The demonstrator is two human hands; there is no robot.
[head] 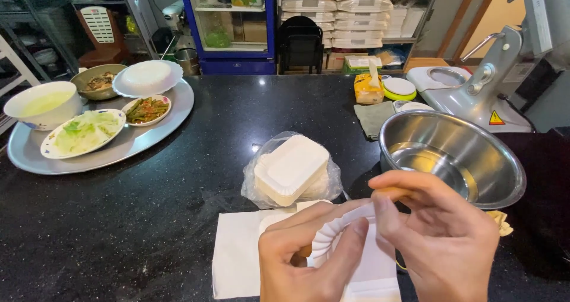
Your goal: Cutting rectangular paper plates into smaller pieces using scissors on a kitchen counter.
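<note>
Head view. Both hands meet low in the frame, over a white paper sheet (237,254) spread on the black countertop (178,219). The left hand (309,260) and the right hand (439,242) together hold a white crimped mould (339,233), a curved, ridged piece that arcs from the left thumb up toward the right fingertips. Left-hand fingers are closed on its lower edge; right thumb and forefinger pinch its upper end, where a small orange-brown part shows. The mould's long axis runs diagonally, lower left to upper right, so each hand grips one end and neither is clearly the nearer.

Just beyond the hands lies a stack of white foam trays (291,170) in a clear plastic bag, and to the right, near the right hand, stands an empty steel mixing bowl (454,156). At far left a round metal serving tray (95,153) carries plates of rice, greens and other dishes. A grey cloth (373,118) and a tissue box (369,88) lie behind the bowl.

Hidden or unclear: the hands cover most of the mould, so its full shape and whether it holds anything cannot be told; both wrists are cut off by the lower frame edge.
</note>
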